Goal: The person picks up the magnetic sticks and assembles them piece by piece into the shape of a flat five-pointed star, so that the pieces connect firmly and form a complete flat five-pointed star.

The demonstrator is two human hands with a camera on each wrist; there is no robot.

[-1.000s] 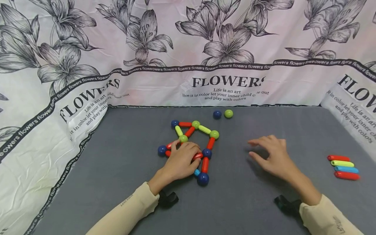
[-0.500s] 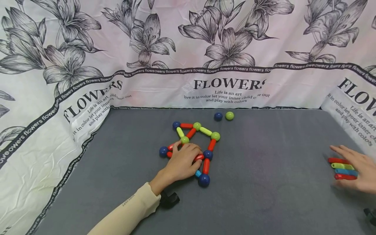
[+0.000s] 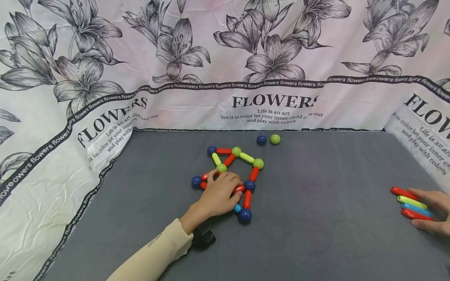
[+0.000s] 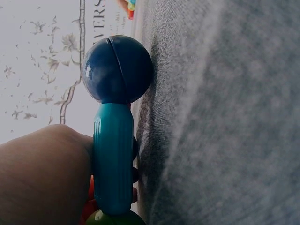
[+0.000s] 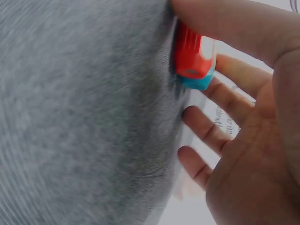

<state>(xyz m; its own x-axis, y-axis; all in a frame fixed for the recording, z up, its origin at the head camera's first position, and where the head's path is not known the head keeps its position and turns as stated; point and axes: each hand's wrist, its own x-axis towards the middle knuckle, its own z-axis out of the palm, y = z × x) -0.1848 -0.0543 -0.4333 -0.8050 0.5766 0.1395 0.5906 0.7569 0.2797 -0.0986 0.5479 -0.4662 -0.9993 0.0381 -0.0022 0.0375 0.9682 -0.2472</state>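
Observation:
My left hand (image 3: 218, 195) grips the near left part of a flat frame of magnetic rods and balls (image 3: 247, 200), thumb by a red rod (image 3: 239, 189). The hand hides the frame's middle. In the left wrist view a light-blue rod (image 4: 112, 159) joins a dark blue ball (image 4: 117, 70) to a green one (image 4: 116, 218) beside the wrist. At the far right, my right hand (image 3: 436, 208) pinches a side-by-side row of magnetic rods (image 3: 415, 205), red, yellow-green, blue and red, between thumb and fingers. Seen from the right wrist, a red rod (image 5: 192, 54) lies against the thumb, with blue behind.
Behind the frame lie a loose dark blue ball (image 3: 261, 140) and a loose green ball (image 3: 275, 139). A flower-printed cloth (image 3: 274, 101) stands along the back and sides of the grey table surface (image 3: 316, 234). A black strap (image 3: 204, 239) hangs by the left wrist.
My right hand has travelled from mid-table to the rods at the far right and closed its thumb and fingers about them; the row has tilted slightly. The left hand stays on the frame.

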